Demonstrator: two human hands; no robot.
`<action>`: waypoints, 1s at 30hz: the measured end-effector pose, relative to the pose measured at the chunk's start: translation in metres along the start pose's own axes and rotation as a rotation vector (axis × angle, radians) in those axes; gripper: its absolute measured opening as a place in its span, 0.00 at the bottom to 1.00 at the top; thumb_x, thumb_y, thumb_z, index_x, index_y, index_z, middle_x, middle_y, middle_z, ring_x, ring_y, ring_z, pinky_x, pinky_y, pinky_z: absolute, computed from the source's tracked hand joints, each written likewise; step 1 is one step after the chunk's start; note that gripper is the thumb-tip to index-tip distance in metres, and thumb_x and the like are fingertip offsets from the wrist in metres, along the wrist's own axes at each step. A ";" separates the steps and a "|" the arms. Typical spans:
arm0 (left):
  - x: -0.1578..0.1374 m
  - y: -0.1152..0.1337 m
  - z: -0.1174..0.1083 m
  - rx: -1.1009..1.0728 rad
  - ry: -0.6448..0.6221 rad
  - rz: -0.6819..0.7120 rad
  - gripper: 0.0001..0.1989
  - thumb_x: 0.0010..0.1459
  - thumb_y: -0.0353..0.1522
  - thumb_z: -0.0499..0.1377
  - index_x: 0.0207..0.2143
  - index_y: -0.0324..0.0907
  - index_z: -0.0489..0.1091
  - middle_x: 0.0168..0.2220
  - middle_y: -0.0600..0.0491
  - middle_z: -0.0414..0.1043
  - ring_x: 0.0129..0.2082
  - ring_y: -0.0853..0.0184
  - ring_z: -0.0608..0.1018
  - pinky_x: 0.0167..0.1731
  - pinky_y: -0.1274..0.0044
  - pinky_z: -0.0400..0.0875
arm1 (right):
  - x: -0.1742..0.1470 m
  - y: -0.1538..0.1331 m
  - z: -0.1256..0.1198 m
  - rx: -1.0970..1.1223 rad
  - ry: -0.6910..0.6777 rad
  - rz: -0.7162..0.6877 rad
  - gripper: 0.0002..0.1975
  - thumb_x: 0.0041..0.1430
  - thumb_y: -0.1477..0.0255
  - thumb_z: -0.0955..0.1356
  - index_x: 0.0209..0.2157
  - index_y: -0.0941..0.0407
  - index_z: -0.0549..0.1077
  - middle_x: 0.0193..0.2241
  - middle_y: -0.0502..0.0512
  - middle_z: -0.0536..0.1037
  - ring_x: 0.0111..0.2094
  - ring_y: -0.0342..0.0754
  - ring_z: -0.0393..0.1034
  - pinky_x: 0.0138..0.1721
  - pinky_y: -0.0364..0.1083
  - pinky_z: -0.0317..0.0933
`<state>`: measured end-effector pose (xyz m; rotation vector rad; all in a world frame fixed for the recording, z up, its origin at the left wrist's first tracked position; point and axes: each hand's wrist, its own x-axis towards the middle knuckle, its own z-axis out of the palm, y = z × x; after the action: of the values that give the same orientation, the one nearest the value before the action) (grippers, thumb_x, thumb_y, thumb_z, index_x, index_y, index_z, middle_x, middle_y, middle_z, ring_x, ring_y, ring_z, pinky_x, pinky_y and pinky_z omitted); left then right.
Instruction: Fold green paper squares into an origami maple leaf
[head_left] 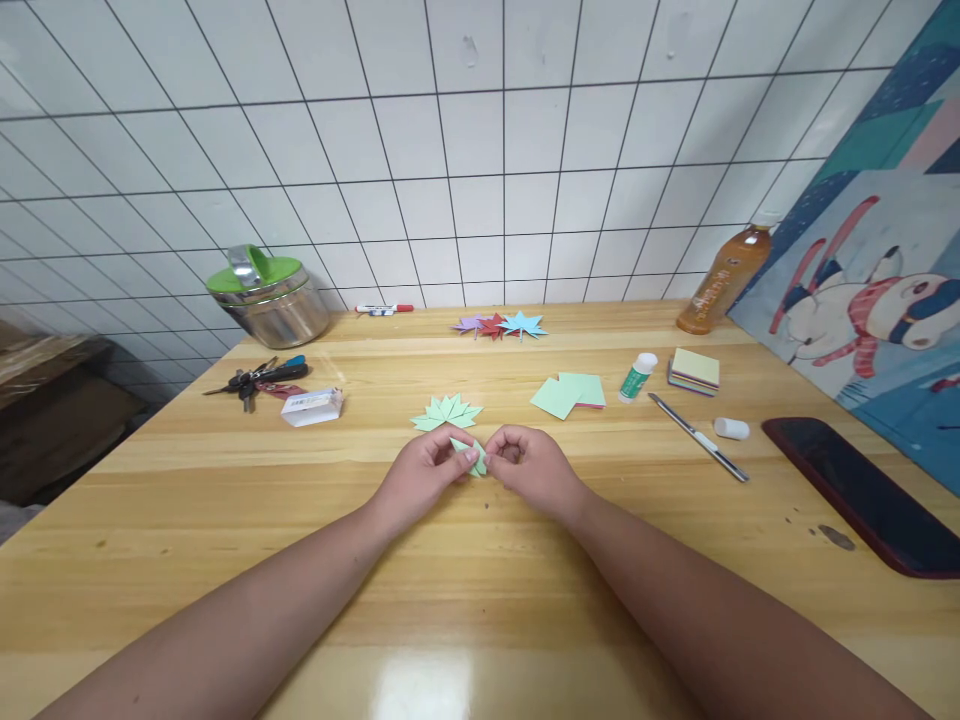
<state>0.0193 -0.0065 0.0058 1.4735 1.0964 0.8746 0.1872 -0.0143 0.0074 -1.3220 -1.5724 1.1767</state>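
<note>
Between my two hands is a small folded piece of light green paper (478, 462). My left hand (429, 468) pinches it with thumb and index finger from the left. The fingertips of my right hand (534, 468) close on its right edge. Just beyond my left hand lies a fan-shaped group of folded green paper pieces (448, 411) with pointed tips. To the right of it rest flat green paper squares (568, 394), with a few other colours showing under one of them. Part of the folded piece is hidden by my fingers.
A glue stick (637, 378), its white cap (731, 429), a utility knife (699, 438), a paper stack (694, 370) and a phone (862, 495) lie right. Paper leaves (501, 326) and a bottle (725, 280) stand behind. Left are keys (259, 380), a small box (313, 406) and a lidded pot (281, 305).
</note>
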 end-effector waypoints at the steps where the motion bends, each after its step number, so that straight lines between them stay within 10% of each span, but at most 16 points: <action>1: 0.000 0.000 0.000 -0.004 -0.010 -0.006 0.13 0.50 0.40 0.61 0.31 0.39 0.69 0.25 0.55 0.68 0.26 0.70 0.70 0.29 0.77 0.66 | 0.000 0.000 0.000 -0.027 0.006 -0.010 0.03 0.46 0.71 0.66 0.24 0.57 0.69 0.17 0.44 0.64 0.19 0.38 0.55 0.19 0.38 0.50; 18: 0.001 0.001 -0.001 -0.048 0.020 -0.019 0.13 0.47 0.39 0.63 0.26 0.38 0.66 0.22 0.58 0.65 0.23 0.72 0.67 0.26 0.79 0.62 | -0.003 -0.003 0.002 0.217 -0.088 0.053 0.10 0.50 0.65 0.66 0.32 0.55 0.65 0.26 0.48 0.68 0.25 0.42 0.64 0.20 0.40 0.61; 30: -0.001 0.007 0.001 -0.017 -0.033 0.025 0.09 0.51 0.36 0.60 0.28 0.39 0.67 0.24 0.57 0.66 0.25 0.72 0.67 0.28 0.80 0.61 | -0.006 -0.003 -0.006 -0.374 0.054 -0.277 0.12 0.54 0.72 0.65 0.42 0.50 0.68 0.27 0.47 0.74 0.28 0.44 0.67 0.30 0.43 0.58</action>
<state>0.0217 -0.0078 0.0123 1.4857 1.0460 0.8716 0.1933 -0.0192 0.0122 -1.2964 -1.9270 0.6945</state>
